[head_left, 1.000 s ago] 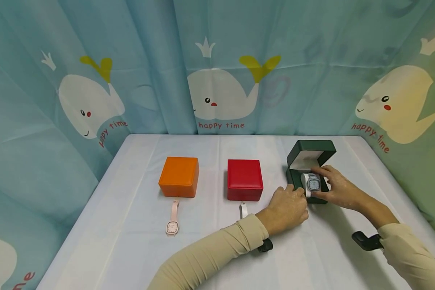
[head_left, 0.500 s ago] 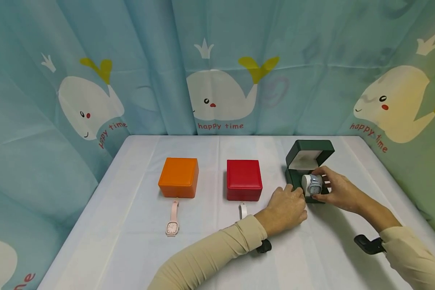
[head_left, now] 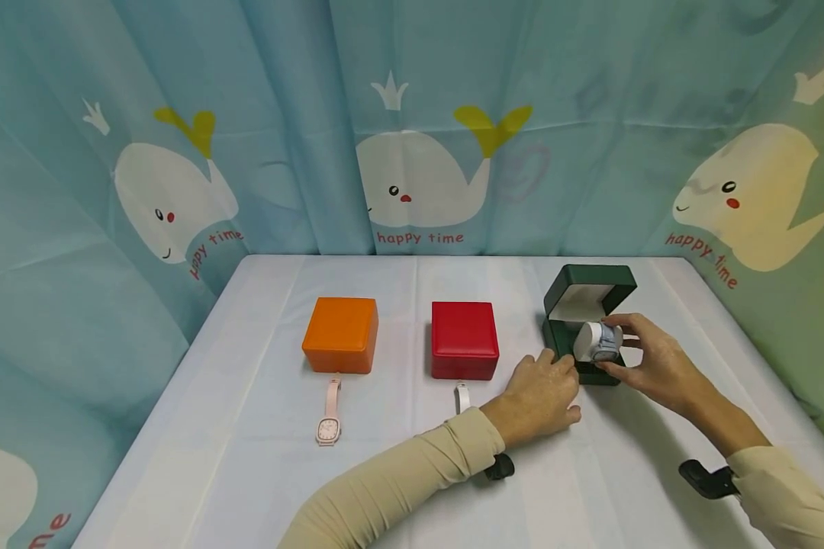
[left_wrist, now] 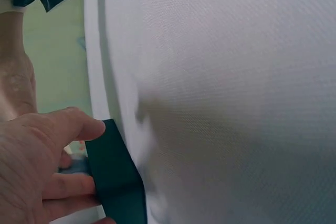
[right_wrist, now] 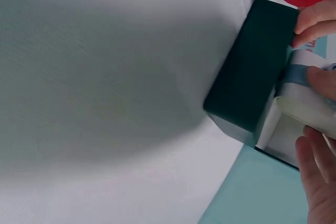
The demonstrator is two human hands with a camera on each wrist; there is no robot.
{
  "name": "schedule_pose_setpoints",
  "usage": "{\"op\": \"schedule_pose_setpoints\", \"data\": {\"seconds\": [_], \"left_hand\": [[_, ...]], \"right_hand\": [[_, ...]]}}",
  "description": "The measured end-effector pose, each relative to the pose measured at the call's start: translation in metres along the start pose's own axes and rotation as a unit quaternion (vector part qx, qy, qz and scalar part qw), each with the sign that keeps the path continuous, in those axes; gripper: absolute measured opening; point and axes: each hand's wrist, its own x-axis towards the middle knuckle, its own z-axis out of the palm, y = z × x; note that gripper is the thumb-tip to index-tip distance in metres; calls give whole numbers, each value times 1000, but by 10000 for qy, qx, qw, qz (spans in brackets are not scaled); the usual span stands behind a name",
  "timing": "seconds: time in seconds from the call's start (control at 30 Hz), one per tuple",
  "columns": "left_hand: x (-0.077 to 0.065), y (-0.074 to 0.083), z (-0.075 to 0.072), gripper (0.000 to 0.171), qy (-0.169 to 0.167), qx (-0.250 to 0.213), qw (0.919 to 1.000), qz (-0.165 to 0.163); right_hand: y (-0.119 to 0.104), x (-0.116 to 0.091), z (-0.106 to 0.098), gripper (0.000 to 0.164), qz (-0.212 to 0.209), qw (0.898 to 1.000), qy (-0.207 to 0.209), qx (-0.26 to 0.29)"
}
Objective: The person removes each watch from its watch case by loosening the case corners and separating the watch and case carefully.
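The green watch box [head_left: 584, 280] stands at the right of the table with its lid up and a white lining inside. My left hand [head_left: 537, 398] grips its front left corner; in the left wrist view the thumb lies along the green wall [left_wrist: 116, 174]. With thumb and fingers, my right hand [head_left: 655, 366] holds a watch [head_left: 607, 345] wrapped round a white cushion [head_left: 587, 341]. Cushion and watch are tilted over the box's opening. The right wrist view shows the blue-grey strap [right_wrist: 297, 75] round the cushion, partly hidden by fingers.
A closed orange box [head_left: 339, 334] is at the left, with a pink watch [head_left: 328, 428] in front. Beside it, a closed red box [head_left: 463, 339] stands mid-table. A white watch [head_left: 461, 398] lies before the red box, partly hidden by my left arm. A whale-print curtain [head_left: 302, 152] hangs behind.
My right hand has turned and tilted the watch on its cushion, so the dial now faces down and to the right. The left hand stays on the green box.
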Motion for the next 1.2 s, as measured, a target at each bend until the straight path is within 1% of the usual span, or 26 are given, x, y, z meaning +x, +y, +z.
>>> {"op": "schedule_pose_setpoints", "data": {"seconds": [0.07,0.1,0.17,0.23,0.33,0.43,0.5,0.57,0.63,0.73,0.83,0.87,0.9,0.93,0.97,1.0,1.1,1.17,1.2], "left_hand": [[-1,-1,1,48,31,-73,10000,-42],[-1,-1,2,51,99,-101,9999,-80],[-2,-2,3,62,284,-200,9992,-198],[-4,-3,4,74,528,-287,9976,-352],[-5,-5,3,87,951,-489,9929,-523],[-8,-7,-1,92,1286,-996,9846,-636],[-10,-8,-4,93,1410,-1503,9763,-664],[-13,-9,-7,94,1430,-2000,9670,-676],[-15,-10,-9,93,1344,-2407,9591,-639],[-19,-10,-11,91,1091,-2885,9494,-598],[-22,-12,-11,89,819,-3402,9352,-552],[-23,-12,-11,88,721,-3607,9283,-535],[-24,-13,-11,88,626,-3841,9197,-512],[-25,-14,-11,87,537,-4088,9098,-476],[-26,-14,-10,86,453,-4370,8972,-446],[-27,-15,-9,85,352,-4685,8818,-404],[-29,-17,-7,83,79,-5635,8254,-340],[-31,-18,-6,83,-60,-6074,7933,-400],[-31,-18,-6,83,-121,-6248,7794,-451]], "right_hand": [[-1,0,-1,79,-24,9998,192,2],[-2,0,-2,79,-15,9997,256,46],[-3,-1,-3,79,25,9993,318,173],[-6,-2,-5,77,121,9989,304,349],[-10,-5,-9,74,447,9965,154,689],[-16,-8,-12,69,816,9917,-136,987],[-19,-10,-13,67,944,9883,-333,1151],[-21,-11,-13,65,986,9857,-511,1271],[-24,-12,-14,62,987,9832,-660,1386],[-28,-15,-16,58,1152,9771,-885,1552],[-32,-19,-18,54,1339,9688,-1127,1754],[-32,-20,-18,53,1401,9661,-1195,1812],[-33,-21,-18,53,1440,9634,-1265,1873],[-33,-22,-18,52,1444,9609,-1331,1950],[-33,-23,-17,52,1442,9586,-1392,2021],[-32,-24,-16,52,1442,9569,-1442,2068],[-32,-27,-13,50,1460,9507,-1590,2225],[-33,-28,-10,49,1487,9465,-1665,2331],[-34,-29,-8,49,1510,9444,-1703,2374]]}}
